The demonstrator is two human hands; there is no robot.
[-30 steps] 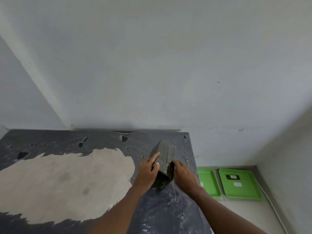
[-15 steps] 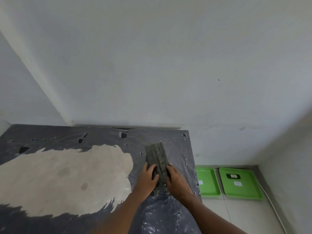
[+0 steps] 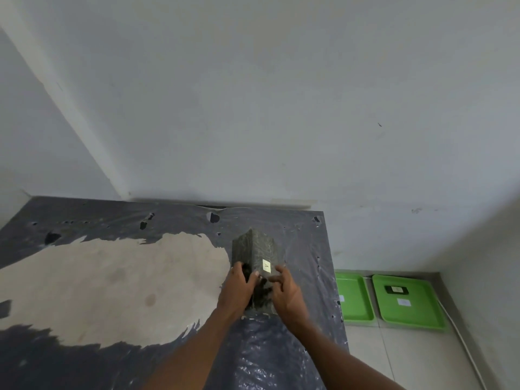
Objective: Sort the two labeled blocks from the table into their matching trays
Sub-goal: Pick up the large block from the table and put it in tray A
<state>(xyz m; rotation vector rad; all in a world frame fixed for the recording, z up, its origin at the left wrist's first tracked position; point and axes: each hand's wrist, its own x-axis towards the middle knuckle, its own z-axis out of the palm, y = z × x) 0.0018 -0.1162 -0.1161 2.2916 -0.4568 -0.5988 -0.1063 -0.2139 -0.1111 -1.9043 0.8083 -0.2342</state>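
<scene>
A dark grey-green stone block (image 3: 254, 249) rests tilted on one edge near the table's right side, and a small white label (image 3: 266, 266) shows on its right face. My left hand (image 3: 237, 288) grips its near left side. My right hand (image 3: 287, 294) grips its near right side, just below the label. Two green trays lie on the floor to the right of the table. The left tray (image 3: 353, 298) bears a small white tag. The right tray (image 3: 408, 302) holds a small black labelled block (image 3: 396, 290) and a white tag.
The table (image 3: 112, 277) is covered in torn dark plastic with a large bare beige patch. Its right edge drops to a tiled floor. White walls close in behind and on the right, and a white cable runs along the right wall.
Both hands have turned the block about its long axis: it lay flat half a second ago and now stands on edge with the white label facing up.
</scene>
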